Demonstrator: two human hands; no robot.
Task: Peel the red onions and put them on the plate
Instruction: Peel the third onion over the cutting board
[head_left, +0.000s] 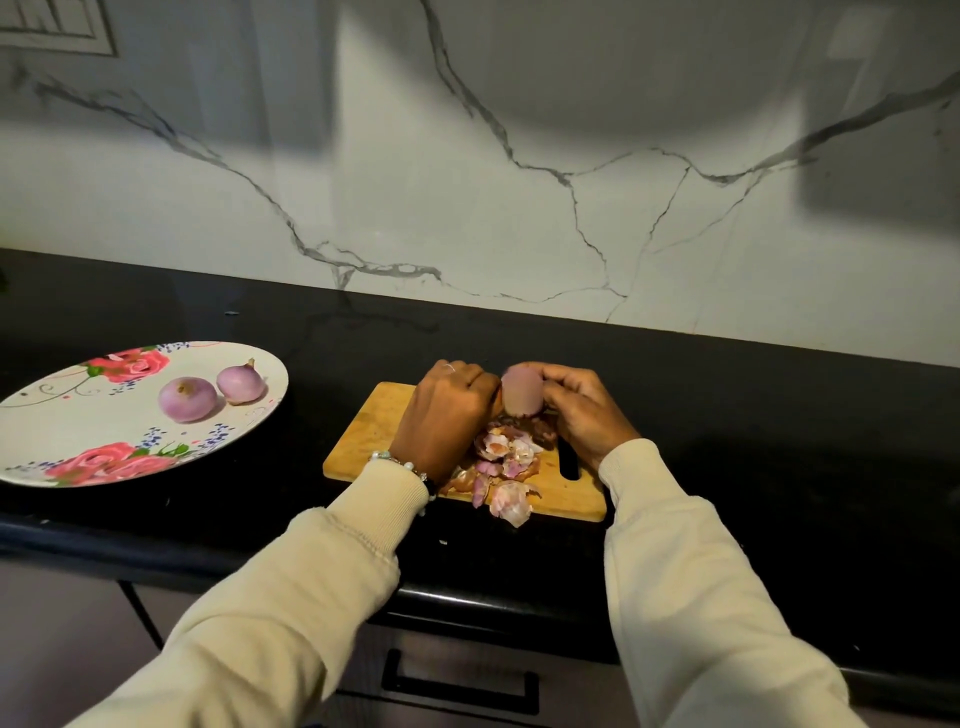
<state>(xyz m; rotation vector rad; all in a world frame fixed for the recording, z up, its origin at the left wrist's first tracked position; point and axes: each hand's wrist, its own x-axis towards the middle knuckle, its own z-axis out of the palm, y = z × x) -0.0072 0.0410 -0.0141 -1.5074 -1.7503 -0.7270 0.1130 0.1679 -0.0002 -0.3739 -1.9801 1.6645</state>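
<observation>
A blurred pale-purple red onion (521, 391) is held over the wooden cutting board (382, 421). My left hand (447, 410) is curled against its left side, and my right hand (582, 410) grips it from the right with curled fingers. A heap of onion skins (506, 467) lies on the board below the hands, one piece hanging over the front edge. Two peeled onions, one (187, 399) round and one (240, 383) with a small tip, rest on the floral plate (62, 426) at the left.
The board sits on a black counter (753, 441) against a white marbled wall (519, 182). A slot handle (570, 462) shows at the board's right end. Below the counter's front edge is a drawer with a black handle (460, 686).
</observation>
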